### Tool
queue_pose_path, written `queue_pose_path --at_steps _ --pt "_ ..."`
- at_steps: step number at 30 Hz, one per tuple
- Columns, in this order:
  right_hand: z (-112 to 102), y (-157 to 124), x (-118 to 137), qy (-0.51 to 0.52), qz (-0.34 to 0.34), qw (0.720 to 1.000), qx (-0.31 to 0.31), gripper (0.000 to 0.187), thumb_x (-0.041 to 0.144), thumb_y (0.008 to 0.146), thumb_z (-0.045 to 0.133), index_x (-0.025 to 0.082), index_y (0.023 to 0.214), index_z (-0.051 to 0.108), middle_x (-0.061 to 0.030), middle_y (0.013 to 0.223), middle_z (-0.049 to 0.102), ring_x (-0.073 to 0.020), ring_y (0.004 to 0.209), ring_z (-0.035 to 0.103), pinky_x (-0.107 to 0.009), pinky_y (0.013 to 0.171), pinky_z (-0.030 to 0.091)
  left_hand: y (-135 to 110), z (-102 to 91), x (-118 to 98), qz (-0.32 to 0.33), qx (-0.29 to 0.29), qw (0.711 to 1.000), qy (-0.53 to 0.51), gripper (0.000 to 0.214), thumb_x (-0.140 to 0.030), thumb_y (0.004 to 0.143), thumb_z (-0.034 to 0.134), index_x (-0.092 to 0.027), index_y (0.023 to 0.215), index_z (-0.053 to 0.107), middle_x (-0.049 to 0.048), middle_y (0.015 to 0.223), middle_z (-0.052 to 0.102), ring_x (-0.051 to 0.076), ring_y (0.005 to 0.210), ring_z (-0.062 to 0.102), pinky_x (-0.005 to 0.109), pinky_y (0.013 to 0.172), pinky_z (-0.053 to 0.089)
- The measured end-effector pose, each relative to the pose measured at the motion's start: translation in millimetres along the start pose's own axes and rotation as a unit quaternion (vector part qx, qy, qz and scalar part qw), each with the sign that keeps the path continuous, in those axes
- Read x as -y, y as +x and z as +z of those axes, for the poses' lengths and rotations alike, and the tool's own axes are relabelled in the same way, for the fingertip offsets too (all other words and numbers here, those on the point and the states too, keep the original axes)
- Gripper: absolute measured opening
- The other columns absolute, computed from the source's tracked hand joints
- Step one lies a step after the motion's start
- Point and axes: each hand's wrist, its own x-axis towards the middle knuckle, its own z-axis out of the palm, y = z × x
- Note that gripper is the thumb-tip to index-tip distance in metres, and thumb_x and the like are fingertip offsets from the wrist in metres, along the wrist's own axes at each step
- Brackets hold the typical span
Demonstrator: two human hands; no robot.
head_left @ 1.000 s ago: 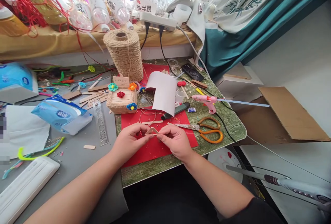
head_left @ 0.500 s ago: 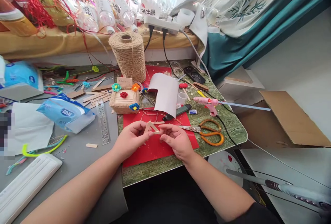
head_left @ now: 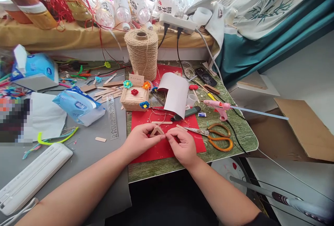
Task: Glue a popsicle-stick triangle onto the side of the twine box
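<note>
Just past the near edge of the green wood-grain surface, over a red sheet, the two hands worked close together on a small triangular wooden frame. The left hand held it, thumb and fingers closed along its left part, with the peak pointing away from the person. The right hand was narrow, its fingertips drawn together at the right corner; whether they gripped the wood or something thin there could not be told. The step in hand looked to be fitting or tidying that corner, and the next move seemed to call for a steady left hold and a light, exact touch from the right, since thin sticks joined at their ends would probably twist apart under a hard squeeze. Just beyond the hands, a loose stick and stray twine lay on the red sheet, which could catch on the fingers. To the right, the scissors had their blades over the sheet, pointing towards the right hand, so they partly blocked the way to the pink glue gun lying behind them. Farther off, a curled white paper stood near a twine-wrapped box decorated with flowers, more sticks were scattered to its left, and a large twine spool rose behind it.
</note>
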Motion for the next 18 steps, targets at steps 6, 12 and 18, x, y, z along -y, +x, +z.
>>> queue_pose_path --at_steps 6,12,18 --pt "0 -9 9 -0.047 -0.085 0.981 0.170 0.020 0.024 0.103 0.050 0.022 0.087 0.061 -0.0031 0.077 0.063 -0.0171 0.071 0.057 -0.031 0.070 0.048 7 -8.0 10 0.011 -0.115 0.985 -0.128 0.027 -0.039 0.084 0.081 -0.018 0.076 0.066 0.0018 0.087 0.070 0.015 0.082 0.060 0.027 0.078 0.046" --pt "-9 -59 43 -0.126 -0.301 0.894 0.306 0.035 0.027 0.099 0.055 0.025 0.065 0.046 0.0031 0.054 0.051 -0.0151 0.049 0.040 -0.033 0.049 0.030 17 -21.2 19 0.036 -0.146 0.942 -0.299 0.021 -0.034 0.084 0.083 -0.019 0.083 0.068 -0.0010 0.081 0.060 0.010 0.073 0.049 0.023 0.071 0.041" --pt "-79 -36 59 -0.006 -0.052 0.998 -0.024 0.025 0.024 0.093 0.070 0.027 0.118 0.065 -0.0071 0.107 0.072 -0.0195 0.089 0.067 -0.036 0.082 0.054 10 -16.9 15 0.053 -0.086 0.954 -0.282 0.024 -0.035 0.080 0.086 -0.018 0.088 0.072 0.0045 0.098 0.070 0.013 0.081 0.058 0.025 0.075 0.045"
